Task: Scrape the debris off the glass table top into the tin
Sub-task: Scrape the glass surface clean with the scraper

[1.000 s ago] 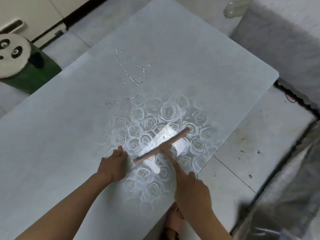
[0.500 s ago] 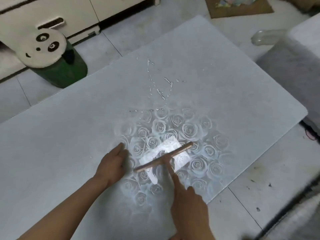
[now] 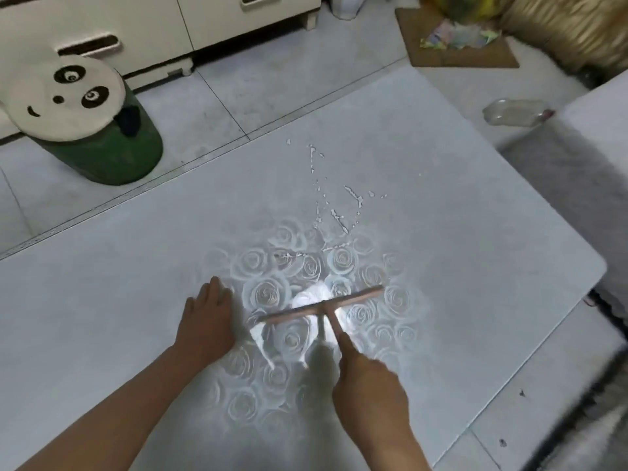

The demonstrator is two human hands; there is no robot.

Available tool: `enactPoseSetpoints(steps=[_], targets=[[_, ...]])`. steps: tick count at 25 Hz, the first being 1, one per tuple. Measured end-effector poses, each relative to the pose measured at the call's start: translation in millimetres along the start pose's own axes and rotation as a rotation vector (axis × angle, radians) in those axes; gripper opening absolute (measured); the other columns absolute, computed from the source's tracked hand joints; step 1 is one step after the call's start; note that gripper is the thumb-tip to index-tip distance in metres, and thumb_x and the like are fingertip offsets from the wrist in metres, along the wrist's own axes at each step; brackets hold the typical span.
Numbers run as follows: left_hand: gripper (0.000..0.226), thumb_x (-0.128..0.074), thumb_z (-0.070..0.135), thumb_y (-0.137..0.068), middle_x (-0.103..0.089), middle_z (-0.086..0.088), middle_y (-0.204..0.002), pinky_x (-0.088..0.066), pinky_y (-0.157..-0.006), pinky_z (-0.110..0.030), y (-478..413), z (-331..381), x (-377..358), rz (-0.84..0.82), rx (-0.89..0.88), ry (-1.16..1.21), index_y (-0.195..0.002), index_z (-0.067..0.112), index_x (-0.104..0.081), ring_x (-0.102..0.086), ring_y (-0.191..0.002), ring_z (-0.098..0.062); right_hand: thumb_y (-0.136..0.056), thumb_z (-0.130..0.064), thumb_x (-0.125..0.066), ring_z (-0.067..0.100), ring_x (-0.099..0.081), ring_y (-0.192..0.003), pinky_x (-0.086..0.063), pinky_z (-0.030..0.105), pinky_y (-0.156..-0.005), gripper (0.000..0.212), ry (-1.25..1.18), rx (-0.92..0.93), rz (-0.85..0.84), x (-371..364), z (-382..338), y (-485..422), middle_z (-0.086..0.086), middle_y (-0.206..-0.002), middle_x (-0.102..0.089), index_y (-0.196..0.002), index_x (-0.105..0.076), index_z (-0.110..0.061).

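One scraper, right hand holding, debris beyond

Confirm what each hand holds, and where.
Right hand grips the T-shaped scraper by its handle, below the crossbar. Left hand holds nothing, flat on the glass table top.

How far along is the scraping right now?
Done: nothing clearly; white flecks lie on the table beyond the scraper. In hand: the right hand holds the scraper against the table; the left hand rests flat beside it. Left: scraping the flecks into a tin, which is not in view.
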State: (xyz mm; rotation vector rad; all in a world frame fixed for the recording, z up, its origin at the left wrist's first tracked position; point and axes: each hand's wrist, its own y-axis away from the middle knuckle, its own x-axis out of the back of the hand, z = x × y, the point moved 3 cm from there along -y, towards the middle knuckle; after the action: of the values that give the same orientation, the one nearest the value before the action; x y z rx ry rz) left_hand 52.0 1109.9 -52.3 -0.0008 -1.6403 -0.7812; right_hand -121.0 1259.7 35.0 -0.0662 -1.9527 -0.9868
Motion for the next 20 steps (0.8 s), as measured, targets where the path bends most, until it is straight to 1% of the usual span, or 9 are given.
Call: enactPoseSetpoints(steps=[2,5,7,9,10,12,14,16,20], targets=[[0.045,-0.035,0.008,-0.079,-0.042,-0.028,-0.136,-0.044,-0.089,-0.044,-11.7,-9.7,2.4,0.100,-0.014,0.033,-0.119,-0.004,-0.053,-0.050,-0.120,-0.035,-0.093,-0.015,-0.032,0.027,-0.062,-0.094,-0.044,0.032,-0.072,0.073,-0.003,-0.038,-0.001,-1.8,-18.8,-22.7,0.008,-0.101,-0.062,-0.147,0.003,-0.049],[0.033,-0.052,0.017,-0.062,-0.065,-0.034,-0.093,-0.054,-0.055,-0.045,-19.7,-13.6,2.0,0.069,-0.082,-0.037,-0.077,-0.007,-0.068,-0.068,-0.071,-0.040,-0.097,-0.014,-0.031,0.029,-0.060,-0.099,-0.044,0.032,-0.075,0.063,0.015,-0.026,0.051,21.4,-54.1,-74.5,0.010,-0.108,-0.064,-0.150,-0.009,-0.041],[0.024,-0.066,0.012,-0.047,-0.067,-0.030,-0.078,-0.051,-0.043,-0.038,-22.9,-17.1,3.4,0.042,-0.122,-0.040,-0.065,-0.003,-0.068,-0.064,-0.053,-0.036,-0.098,-0.018,-0.032,0.030,-0.059,-0.092,-0.039,0.030,-0.069,0.060,-0.026,-0.017,0.081,35.3,-61.2,-81.1,0.006,-0.097,-0.065,-0.149,-0.012,-0.043],[0.016,-0.063,0.008,-0.046,-0.067,-0.024,-0.071,-0.050,-0.039,-0.033,-25.0,-23.7,4.6,0.049,-0.160,-0.019,-0.060,0.001,-0.068,-0.061,-0.046,-0.032,-0.097,-0.025,-0.031,0.027,-0.056,-0.081,-0.038,0.030,-0.067,0.064,-0.008,-0.021,0.059,32.8,-57.3,-59.0,-0.001,-0.079,-0.059,-0.146,0.001,-0.053],[0.021,-0.072,0.007,-0.039,-0.067,-0.021,-0.070,-0.050,-0.039,-0.032,-26.5,-28.4,0.9,0.041,-0.170,0.005,-0.059,0.002,-0.068,-0.060,-0.045,-0.029,-0.096,-0.029,-0.031,0.025,-0.058,-0.082,-0.041,0.031,-0.070,0.066,0.026,-0.042,0.010,23.1,-58.6,-42.5,-0.002,-0.082,-0.059,-0.143,0.005,-0.057],[0.045,-0.080,0.001,-0.026,-0.070,-0.020,-0.082,-0.054,-0.046,-0.035,-30.4,-34.5,-4.9,0.064,-0.182,0.019,-0.070,0.003,-0.072,-0.066,-0.055,-0.028,-0.096,-0.030,-0.031,0.022,-0.062,-0.099,-0.046,0.030,-0.083,0.066,0.020,-0.104,-0.071,-0.8,-67.8,-19.2,0.004,-0.106,-0.063,-0.142,0.007,-0.058],[0.058,-0.074,0.007,-0.056,-0.058,-0.021,-0.128,-0.055,-0.084,-0.041,-32.0,-40.5,-10.8,0.039,-0.156,0.057,-0.114,0.007,-0.066,-0.066,-0.103,-0.027,-0.096,-0.020,-0.031,0.024,-0.062,-0.100,-0.045,0.031,-0.081,0.071,-0.033,-0.113,-0.058,-15.1,-88.9,-29.0,0.007,-0.106,-0.062,-0.145,0.011,-0.050],[0.066,-0.049,0.012,-0.083,-0.020,-0.008,-0.158,-0.030,-0.112,-0.036,-30.2,-46.4,-19.8,-0.038,-0.147,0.000,-0.146,0.019,-0.032,-0.033,-0.139,-0.016,-0.094,-0.011,-0.033,0.026,-0.062,-0.092,-0.043,0.032,-0.073,0.073,-0.086,-0.095,0.007,-10.1,-107.6,-64.7,0.007,-0.099,-0.063,-0.149,0.007,-0.039],[0.068,-0.040,0.016,-0.090,0.003,-0.001,-0.161,-0.015,-0.117,-0.040,-28.1,-46.0,-15.3,-0.172,-0.114,0.033,-0.152,0.022,-0.011,-0.009,-0.147,-0.011,-0.095,-0.012,-0.036,0.034,-0.064,-0.096,-0.051,0.035,-0.082,0.052,-0.286,-0.089,0.075,41.5,-120.3,-113.1,0.014,-0.106,-0.065,-0.146,-0.033,-0.024]])
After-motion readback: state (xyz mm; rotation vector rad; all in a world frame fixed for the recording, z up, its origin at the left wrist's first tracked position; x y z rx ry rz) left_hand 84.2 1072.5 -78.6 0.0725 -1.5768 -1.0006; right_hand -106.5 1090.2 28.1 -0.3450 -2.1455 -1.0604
